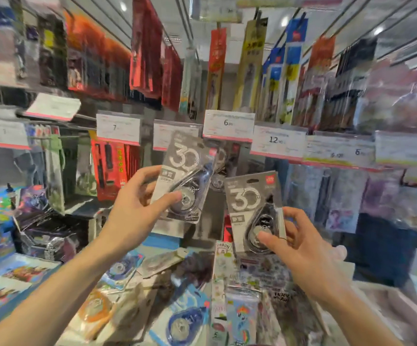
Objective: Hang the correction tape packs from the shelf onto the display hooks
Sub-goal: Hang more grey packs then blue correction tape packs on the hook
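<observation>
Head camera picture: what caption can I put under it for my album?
Left hand and right hand each hold up a grey correction tape pack below price tags.

Correction tape pack, upper (186, 176): grey card, large white "30", small red corner logo, dark dispenser under clear blister. Correction tape pack, lower (255, 211): same grey, white and red scheme. Price labels (228, 126): white, black numerals, pink-red lower edge. Shelf packs: one blue dispenser (185, 323); one orange (95, 308). Hanging banner (217, 49): red. Hanging packet (107, 166): red, black pens.
</observation>
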The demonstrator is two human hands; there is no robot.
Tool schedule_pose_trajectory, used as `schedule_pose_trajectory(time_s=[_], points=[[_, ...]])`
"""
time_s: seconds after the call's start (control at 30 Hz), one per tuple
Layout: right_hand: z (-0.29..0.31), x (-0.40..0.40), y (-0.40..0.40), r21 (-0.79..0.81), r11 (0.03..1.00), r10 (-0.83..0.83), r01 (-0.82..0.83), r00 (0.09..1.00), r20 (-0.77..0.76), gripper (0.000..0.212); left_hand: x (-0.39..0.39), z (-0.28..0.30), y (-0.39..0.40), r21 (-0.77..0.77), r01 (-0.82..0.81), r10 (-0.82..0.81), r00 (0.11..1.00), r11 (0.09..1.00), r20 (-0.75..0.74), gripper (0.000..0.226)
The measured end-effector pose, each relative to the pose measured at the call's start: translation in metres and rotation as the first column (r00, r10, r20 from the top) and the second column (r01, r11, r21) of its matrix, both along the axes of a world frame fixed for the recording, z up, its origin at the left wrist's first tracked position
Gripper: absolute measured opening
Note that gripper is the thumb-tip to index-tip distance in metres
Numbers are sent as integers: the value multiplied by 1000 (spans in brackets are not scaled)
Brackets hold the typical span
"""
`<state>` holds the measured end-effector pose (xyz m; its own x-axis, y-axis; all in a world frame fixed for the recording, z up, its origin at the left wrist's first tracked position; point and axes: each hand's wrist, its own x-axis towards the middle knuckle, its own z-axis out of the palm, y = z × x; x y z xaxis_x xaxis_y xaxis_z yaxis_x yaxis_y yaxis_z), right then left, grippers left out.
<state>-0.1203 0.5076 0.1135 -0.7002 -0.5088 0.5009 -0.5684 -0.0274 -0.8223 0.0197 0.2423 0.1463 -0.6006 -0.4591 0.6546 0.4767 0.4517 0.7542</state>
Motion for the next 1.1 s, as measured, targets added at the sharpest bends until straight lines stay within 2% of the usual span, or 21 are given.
schedule_pose_trajectory(time_s=[0.23, 0.53, 1.03, 1.1], points=[[10, -5, -28, 32, 999, -7, 10, 997, -71, 34, 12, 19, -9, -47, -17, 13, 996, 999, -90, 44], [31, -3, -63, 2, 998, -66, 68, 983, -169, 35, 10, 34, -23, -96, 55, -69, 988, 994, -142, 46], [40, -4, -76, -118, 988, -111, 99, 989, -102, 65, 7, 32, -33, -115, 82, -99, 984, 990, -146, 46], [39, -7, -75, -121, 988, -111, 99, 989, -93, 64, 6, 32, -34, -109, 89, -105, 983, 990, -150, 49]])
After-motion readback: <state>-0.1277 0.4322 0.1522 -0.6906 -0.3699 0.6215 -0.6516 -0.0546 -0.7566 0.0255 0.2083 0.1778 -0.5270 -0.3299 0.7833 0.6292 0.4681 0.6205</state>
